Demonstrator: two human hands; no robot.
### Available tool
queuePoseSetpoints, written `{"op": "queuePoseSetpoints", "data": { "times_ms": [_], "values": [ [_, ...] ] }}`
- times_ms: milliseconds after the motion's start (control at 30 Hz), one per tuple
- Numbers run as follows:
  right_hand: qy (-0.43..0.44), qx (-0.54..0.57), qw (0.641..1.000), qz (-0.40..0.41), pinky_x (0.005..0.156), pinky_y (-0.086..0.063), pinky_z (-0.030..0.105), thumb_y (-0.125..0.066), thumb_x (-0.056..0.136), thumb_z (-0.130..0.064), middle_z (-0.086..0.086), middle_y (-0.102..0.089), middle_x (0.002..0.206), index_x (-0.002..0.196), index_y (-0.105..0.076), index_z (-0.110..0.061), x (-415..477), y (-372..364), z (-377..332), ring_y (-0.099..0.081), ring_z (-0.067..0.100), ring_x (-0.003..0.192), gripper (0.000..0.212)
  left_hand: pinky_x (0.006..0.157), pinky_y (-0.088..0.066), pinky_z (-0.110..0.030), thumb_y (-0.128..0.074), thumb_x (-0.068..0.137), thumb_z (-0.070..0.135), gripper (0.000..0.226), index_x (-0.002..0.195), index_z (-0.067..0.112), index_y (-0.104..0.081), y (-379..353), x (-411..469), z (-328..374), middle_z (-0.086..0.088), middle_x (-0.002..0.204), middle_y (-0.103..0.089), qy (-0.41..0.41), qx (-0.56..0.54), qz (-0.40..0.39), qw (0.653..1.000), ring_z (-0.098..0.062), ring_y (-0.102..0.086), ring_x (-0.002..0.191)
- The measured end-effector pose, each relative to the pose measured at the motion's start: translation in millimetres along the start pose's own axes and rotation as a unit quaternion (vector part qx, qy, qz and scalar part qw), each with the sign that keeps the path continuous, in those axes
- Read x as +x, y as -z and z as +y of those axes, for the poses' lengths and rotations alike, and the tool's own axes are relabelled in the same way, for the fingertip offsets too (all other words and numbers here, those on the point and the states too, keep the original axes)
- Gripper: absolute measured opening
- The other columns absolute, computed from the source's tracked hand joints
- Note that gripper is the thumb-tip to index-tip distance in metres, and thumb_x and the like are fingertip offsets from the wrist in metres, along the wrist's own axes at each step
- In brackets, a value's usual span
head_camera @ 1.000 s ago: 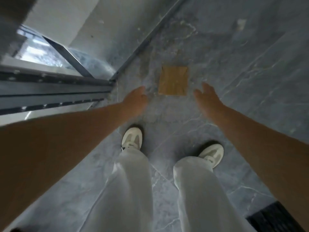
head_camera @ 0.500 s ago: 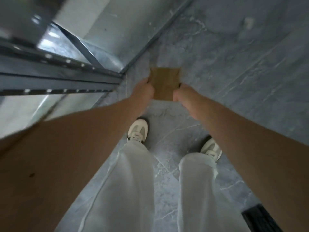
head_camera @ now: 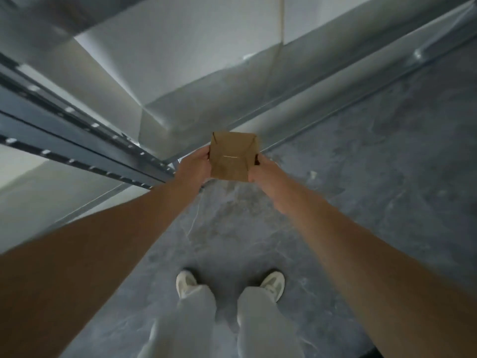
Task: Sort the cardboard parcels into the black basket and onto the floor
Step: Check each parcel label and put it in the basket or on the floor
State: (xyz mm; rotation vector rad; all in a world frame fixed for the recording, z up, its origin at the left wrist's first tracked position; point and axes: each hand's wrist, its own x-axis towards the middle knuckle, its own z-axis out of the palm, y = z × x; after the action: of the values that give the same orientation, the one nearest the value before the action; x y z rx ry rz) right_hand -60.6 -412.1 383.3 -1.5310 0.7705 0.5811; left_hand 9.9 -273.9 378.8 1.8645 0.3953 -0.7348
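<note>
I am holding the cardboard parcel (head_camera: 233, 156) out in front of me, above the floor (head_camera: 361, 202) and just right of the metal rack rail (head_camera: 77, 140). My left hand (head_camera: 192, 166) is curling its fingers round the parcel's left edge, and my right hand (head_camera: 260, 171) round its right edge. I am gripping only the edges, so I judge it could slip or tilt if either hand eases, and swinging left could knock it against the rail. I am counting one parcel, two hands and two shoes (head_camera: 185, 282). The black basket is not showing.

Storeroom: slotted metal racking (head_camera: 77, 140), stone floor (head_camera: 361, 202)
</note>
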Motion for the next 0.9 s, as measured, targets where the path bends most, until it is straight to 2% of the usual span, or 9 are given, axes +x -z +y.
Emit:
{"op": "queuePoseSetpoints", "data": {
  "times_ms": [67,167,233,300,433,533,600,767,900],
  "values": [
    [0.012,0.035,0.999,0.012,0.065,-0.037,0.021,-0.043,0.09,0.0,0.003,-0.053,0.124,0.136,-0.047,-0.016,-10.7,-4.7,9.3,-0.048,0.019,0.103,0.049,0.052,-0.044,-0.003,-0.035,0.082,-0.024,0.063,0.134,0.005,-0.056,-4.4,-8.4,-10.3,-0.001,0.105,-0.062,-0.017,-0.001,-0.005,1.0,-0.014,-0.056,0.09],
    [0.003,0.073,0.997,0.013,0.06,-0.033,0.015,-0.045,0.094,0.001,-0.001,-0.048,0.114,0.14,-0.046,-0.014,-17.0,-25.6,38.8,-0.047,0.01,0.086,0.048,0.073,-0.05,-0.013,-0.036,0.081,-0.019,0.065,0.133,0.012,-0.058,-0.1,-12.2,-55.4,-0.003,0.11,-0.065,0.005,-0.01,-0.006,1.0,-0.02,-0.059,0.099],
    [-0.019,0.074,0.997,0.018,0.064,-0.036,0.017,-0.047,0.094,-0.001,-0.001,-0.051,0.121,0.147,-0.039,-0.017,-19.9,-46.4,61.6,-0.047,0.011,0.092,0.056,0.083,-0.052,-0.019,-0.036,0.08,-0.02,0.066,0.133,0.014,-0.059,4.9,-25.2,-90.7,-0.011,0.118,-0.066,0.022,-0.044,-0.001,0.999,-0.023,-0.061,0.106],
    [-0.043,0.067,0.997,0.017,0.07,-0.041,0.019,-0.045,0.094,0.002,-0.003,-0.051,0.131,0.15,-0.036,-0.019,-24.6,-69.3,81.5,-0.045,0.014,0.104,0.061,0.1,-0.043,-0.04,-0.036,0.082,-0.021,0.065,0.13,0.017,-0.058,13.6,-44.3,-124.6,-0.018,0.125,-0.064,0.032,-0.064,0.011,0.997,-0.032,-0.059,0.114],
    [-0.057,-0.022,0.998,0.014,0.093,-0.043,0.033,-0.043,0.092,0.002,0.0,-0.047,0.117,0.142,-0.043,-0.019,-40.2,-126.0,106.1,-0.045,0.019,0.105,0.054,0.103,-0.04,-0.043,-0.036,0.078,-0.022,0.067,0.133,0.009,-0.059,58.1,-74.4,-183.7,-0.01,0.128,-0.063,0.058,-0.089,0.028,0.994,-0.035,-0.055,0.123],
    [-0.022,-0.048,0.998,-0.018,0.075,-0.045,0.026,-0.044,0.088,0.004,0.002,-0.055,0.105,0.127,-0.052,-0.023,-61.3,-185.6,99.3,-0.05,0.018,0.099,0.048,0.096,-0.051,-0.034,-0.053,0.081,-0.008,0.056,0.132,0.014,-0.061,118.8,-104.4,-214.3,0.0,0.123,-0.066,0.03,-0.098,0.072,0.992,-0.022,-0.062,0.112],
    [-0.01,-0.054,0.997,-0.047,0.074,-0.045,0.025,-0.042,0.086,0.005,0.004,-0.06,0.107,0.13,-0.055,-0.017,-79.2,-222.0,89.4,-0.054,0.017,0.092,0.051,0.098,-0.051,-0.037,-0.065,0.08,0.007,0.054,0.132,0.016,-0.06,158.7,-128.1,-221.3,0.001,0.123,-0.065,0.005,-0.098,0.108,0.989,-0.019,-0.062,0.111],
    [0.027,-0.056,0.995,-0.08,0.062,-0.046,0.025,-0.04,0.083,0.009,0.004,-0.059,0.091,0.12,-0.058,-0.017,-143.3,-285.4,47.9,-0.055,0.014,0.077,0.049,0.091,-0.054,-0.034,-0.058,0.063,0.018,0.06,0.124,0.015,-0.064,240.1,-196.2,-202.4,-0.002,0.113,-0.069,-0.031,-0.118,0.126,0.984,-0.017,-0.065,0.101],
    [0.072,-0.093,0.989,-0.095,0.092,-0.049,0.042,-0.043,0.083,0.005,0.004,-0.061,0.096,0.102,-0.06,-0.024,-203.4,-303.2,-22.0,-0.058,0.024,0.099,0.039,0.079,-0.054,-0.034,-0.056,0.063,-0.001,0.04,0.097,0.013,-0.072,307.1,-253.1,-157.5,-0.007,0.088,-0.072,-0.078,-0.178,0.123,0.973,-0.022,-0.064,0.084]
  ]
}}
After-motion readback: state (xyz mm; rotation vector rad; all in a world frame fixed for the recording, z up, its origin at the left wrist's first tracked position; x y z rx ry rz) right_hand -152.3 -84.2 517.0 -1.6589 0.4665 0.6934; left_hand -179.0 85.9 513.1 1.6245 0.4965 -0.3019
